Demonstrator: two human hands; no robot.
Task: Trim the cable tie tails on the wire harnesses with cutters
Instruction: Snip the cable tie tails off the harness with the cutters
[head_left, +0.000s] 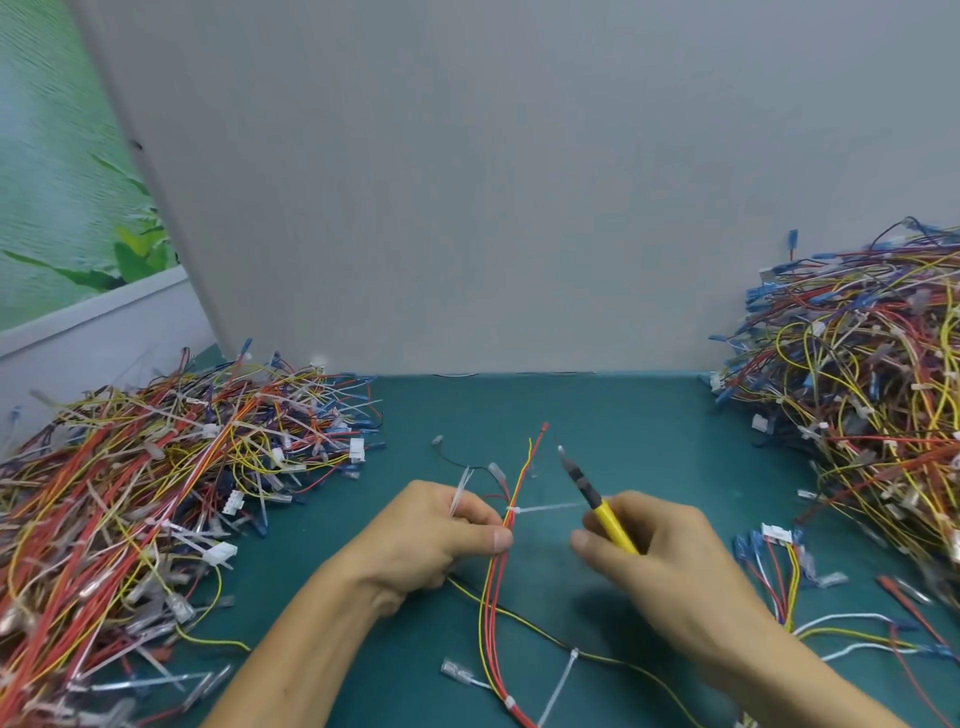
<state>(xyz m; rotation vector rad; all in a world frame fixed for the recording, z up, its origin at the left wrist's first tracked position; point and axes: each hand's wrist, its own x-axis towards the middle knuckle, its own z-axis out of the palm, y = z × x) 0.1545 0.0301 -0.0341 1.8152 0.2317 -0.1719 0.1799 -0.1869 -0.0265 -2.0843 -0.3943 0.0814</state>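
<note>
1. Red, yellow and orange wire harness (496, 587) pinched between thumb and fingers of left hand (431, 540), above green mat (649, 415).
2. White cable tie tail (550, 506) projecting sideways from harness, between the two hands.
3. Yellow-handled cutters (613, 525) gripped in right hand (665, 556), nose up-left; contact with tail unclear through blur.
4. Loose white strips (461, 488) held in left fingers.
5. Harness heaps at left (156, 467) and right (857, 415).

Bright, even light – soft shadows, slight motion blur, wide-angle bending at edges.
</note>
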